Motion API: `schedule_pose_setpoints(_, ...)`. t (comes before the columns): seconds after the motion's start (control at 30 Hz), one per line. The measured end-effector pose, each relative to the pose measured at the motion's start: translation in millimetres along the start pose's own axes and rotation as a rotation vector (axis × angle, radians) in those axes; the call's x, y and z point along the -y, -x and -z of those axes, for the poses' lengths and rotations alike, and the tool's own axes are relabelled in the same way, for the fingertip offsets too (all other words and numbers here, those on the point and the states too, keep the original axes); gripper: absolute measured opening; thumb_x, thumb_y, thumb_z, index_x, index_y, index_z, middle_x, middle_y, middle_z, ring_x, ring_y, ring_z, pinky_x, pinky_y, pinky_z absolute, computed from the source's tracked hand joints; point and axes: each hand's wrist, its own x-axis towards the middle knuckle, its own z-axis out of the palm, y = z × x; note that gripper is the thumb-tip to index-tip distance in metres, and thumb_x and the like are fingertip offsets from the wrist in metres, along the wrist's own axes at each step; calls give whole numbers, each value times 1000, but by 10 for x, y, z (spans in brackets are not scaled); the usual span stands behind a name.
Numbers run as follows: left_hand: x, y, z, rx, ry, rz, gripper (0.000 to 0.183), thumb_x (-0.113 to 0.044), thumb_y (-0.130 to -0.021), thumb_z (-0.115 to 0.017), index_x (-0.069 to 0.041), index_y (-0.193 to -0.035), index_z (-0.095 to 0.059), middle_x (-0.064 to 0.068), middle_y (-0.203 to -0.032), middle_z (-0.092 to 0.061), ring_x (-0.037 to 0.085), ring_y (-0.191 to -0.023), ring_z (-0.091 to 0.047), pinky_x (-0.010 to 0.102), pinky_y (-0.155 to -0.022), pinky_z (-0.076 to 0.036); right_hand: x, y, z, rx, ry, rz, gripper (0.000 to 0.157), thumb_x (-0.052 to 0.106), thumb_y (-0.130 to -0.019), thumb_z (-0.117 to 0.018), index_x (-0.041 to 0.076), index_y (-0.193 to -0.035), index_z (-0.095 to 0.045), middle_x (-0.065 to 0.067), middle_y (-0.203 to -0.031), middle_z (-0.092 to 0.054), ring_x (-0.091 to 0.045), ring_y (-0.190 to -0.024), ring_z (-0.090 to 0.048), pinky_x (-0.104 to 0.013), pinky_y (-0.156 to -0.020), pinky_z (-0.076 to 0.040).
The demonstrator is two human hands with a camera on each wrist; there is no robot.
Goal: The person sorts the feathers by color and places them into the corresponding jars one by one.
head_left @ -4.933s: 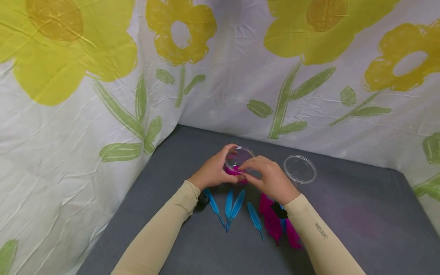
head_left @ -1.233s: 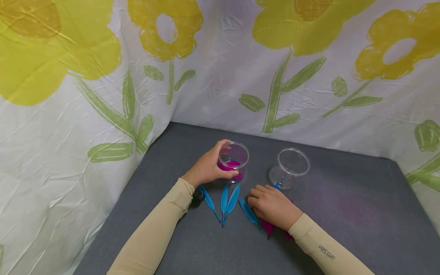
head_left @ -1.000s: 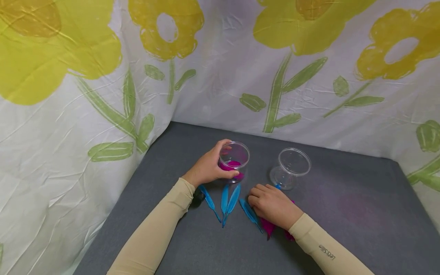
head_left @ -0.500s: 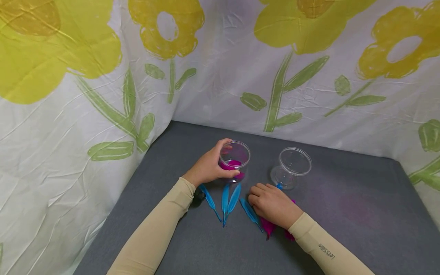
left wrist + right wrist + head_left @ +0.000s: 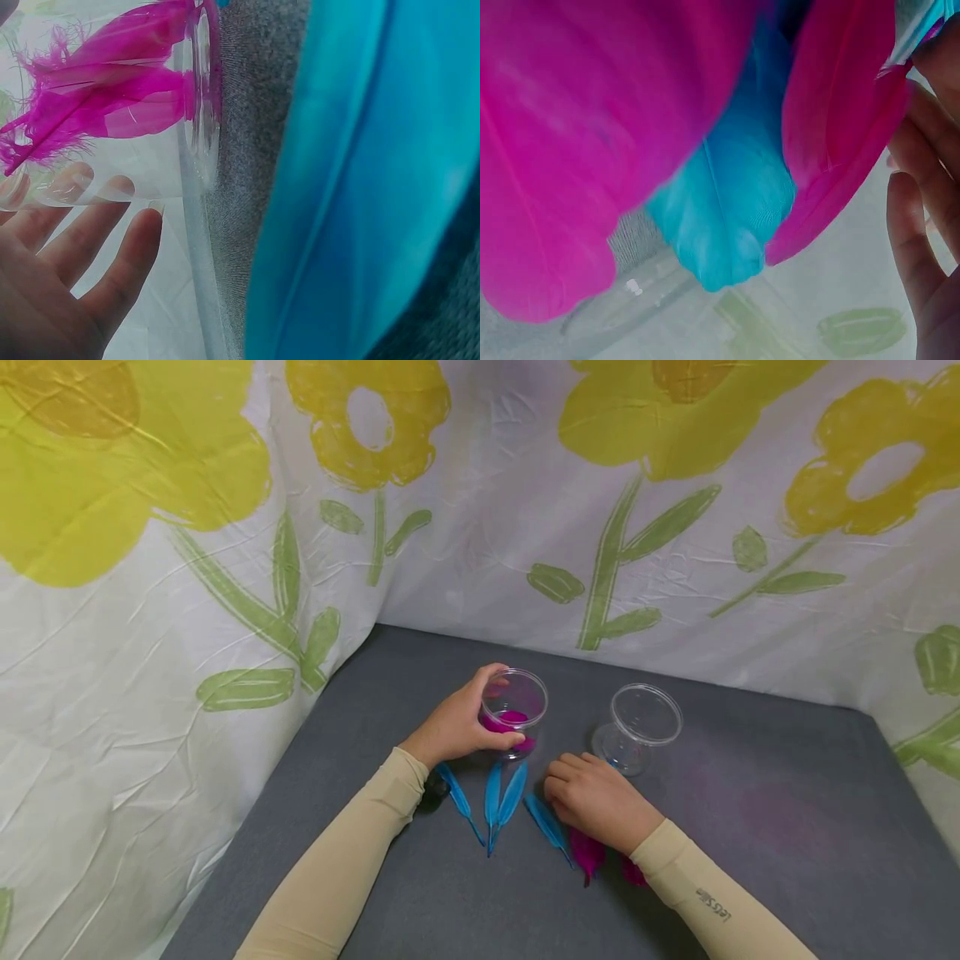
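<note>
My left hand point(image 5: 467, 720) grips a clear plastic cup point(image 5: 517, 693), thumb in front and fingers behind. Magenta feathers point(image 5: 120, 82) lie inside the cup. My right hand point(image 5: 596, 797) is over a small pile of magenta feathers point(image 5: 587, 853) and hides much of it. In the right wrist view its fingers point(image 5: 926, 161) pinch the narrow end of a magenta feather point(image 5: 844, 120); a blue feather point(image 5: 724, 202) lies among the magenta ones. Just left of the right hand is a single blue feather point(image 5: 549, 828).
A second clear cup point(image 5: 647, 717) stands beyond the right hand. More blue feathers point(image 5: 512, 797) lie spread in front of the left hand's cup. The grey table point(image 5: 787, 827) meets a flower-printed cloth point(image 5: 480, 568) at the back and left.
The right hand left the held cup's opening and came down to the feather pile. Lately it barely shifts, and the blue tip beside the second cup has mostly gone from sight. The left hand keeps its cup.
</note>
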Motion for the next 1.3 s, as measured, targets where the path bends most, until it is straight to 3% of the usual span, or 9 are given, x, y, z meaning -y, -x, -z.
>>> schedule_pose_setpoints(0.5,5,-6,-6,-8,-5,8,105,-51,-80,-93,-34,-162,-30,-4,-161,-51,18,-148,-55,46,-117,-54,10,-11,25,10,-31,-17,15,15,-88,-88,17,-88,-73,5,-88,-66,-13,-82,-57,-28,-70,-47)
schedule_pose_setpoints(0.87,2,-11,-5,-1,5,7,105,-54,-81,-93,-36,-162,-29,-2,-159,-54,20,-148,-56,47,-116,-54,100,-31,-40,27,-67,17,19,15,-88,-88,18,-85,-70,7,-85,-63,-9,-77,-52,-21,-66,-39)
schedule_pose_setpoints(1.3,20,-10,-8,2,-2,13,106,-54,-80,-93,-35,-163,-29,-3,-161,-53,20,-148,-55,48,-117,-54,139,-56,-48,80,-51,27,16,20,-90,-88,21,-86,-73,7,-86,-65,-11,-81,-57,-25,-69,-47)
